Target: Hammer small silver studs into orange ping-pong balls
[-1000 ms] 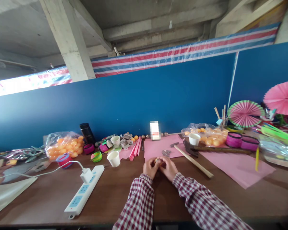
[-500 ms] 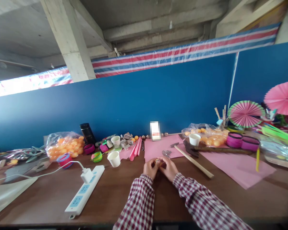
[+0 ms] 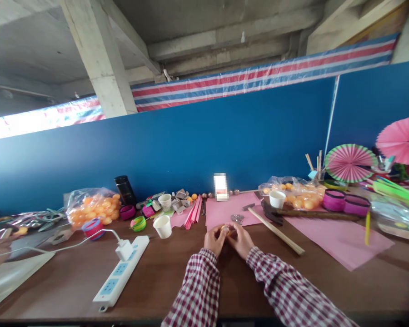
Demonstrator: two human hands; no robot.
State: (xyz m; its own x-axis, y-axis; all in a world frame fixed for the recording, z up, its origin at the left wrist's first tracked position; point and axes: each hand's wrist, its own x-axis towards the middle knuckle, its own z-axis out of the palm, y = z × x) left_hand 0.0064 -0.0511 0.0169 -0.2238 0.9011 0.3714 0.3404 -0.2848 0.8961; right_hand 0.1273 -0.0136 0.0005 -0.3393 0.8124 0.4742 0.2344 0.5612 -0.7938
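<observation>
My left hand (image 3: 214,240) and my right hand (image 3: 241,240) meet over the front edge of a pink paper sheet (image 3: 221,211). Both sets of fingers are closed, pinching a small roundish thing (image 3: 225,230) between them; it is too small and too covered to name. Just beyond my fingertips lies a little heap of shiny metal bits (image 3: 237,219) on the paper. To the right of my hands rests a hammer (image 3: 276,230) with a pale wooden handle, its head on the sheet.
Left of my hands are a white paper cup (image 3: 162,226) and a white power strip (image 3: 122,274) with a plugged-in cable. Bags of orange balls (image 3: 95,210) stand farther back. A dark-handled hammer (image 3: 313,214), another cup (image 3: 276,199) and a yellow pen (image 3: 367,228) lie to the right.
The view has shifted very slightly. My hands stay together at the same place with the small thing between the fingertips.
</observation>
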